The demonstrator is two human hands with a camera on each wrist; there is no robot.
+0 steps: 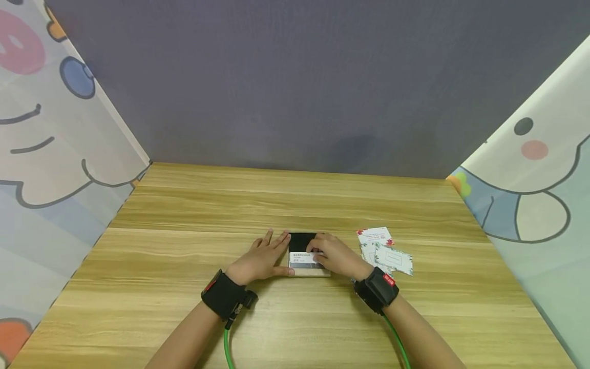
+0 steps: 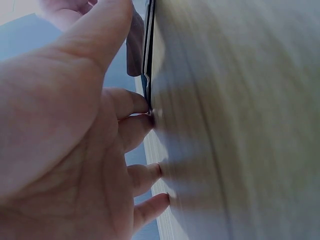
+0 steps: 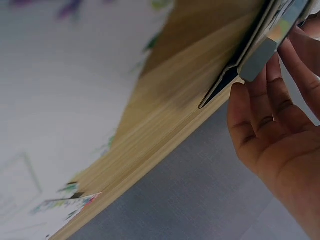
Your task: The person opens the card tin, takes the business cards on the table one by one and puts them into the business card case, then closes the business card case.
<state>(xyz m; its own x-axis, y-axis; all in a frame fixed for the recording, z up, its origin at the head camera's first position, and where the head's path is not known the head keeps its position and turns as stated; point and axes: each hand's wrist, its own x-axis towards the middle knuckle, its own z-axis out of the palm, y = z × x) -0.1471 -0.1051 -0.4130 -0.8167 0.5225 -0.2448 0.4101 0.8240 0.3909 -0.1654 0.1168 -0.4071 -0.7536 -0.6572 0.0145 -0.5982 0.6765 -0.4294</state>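
A card case [image 1: 299, 242] lies opened flat on the table, its far half black inside. In the near half is a white and dark business card [image 1: 301, 259], with a pale strip below it. My left hand [image 1: 264, 259] is spread on the left side, straight fingertips on the tabletop by the case's edge and thumb at its near left corner. With curled fingers and thumb, my right hand [image 1: 338, 256] pinches the card's far right edge. In the right wrist view, the right fingers [image 3: 242, 115] reach the card's rounded corner; whether several cards are stacked there is hard to tell.
To the right lie several loose printed cards: one with red flowers [image 1: 375, 236], others with green leaf borders [image 1: 394, 259], partly overlapping. The wooden table [image 1: 207, 205] meets a grey panel [image 1: 295, 92] behind. Green cables [image 1: 396, 338] trail from both wrist bands.
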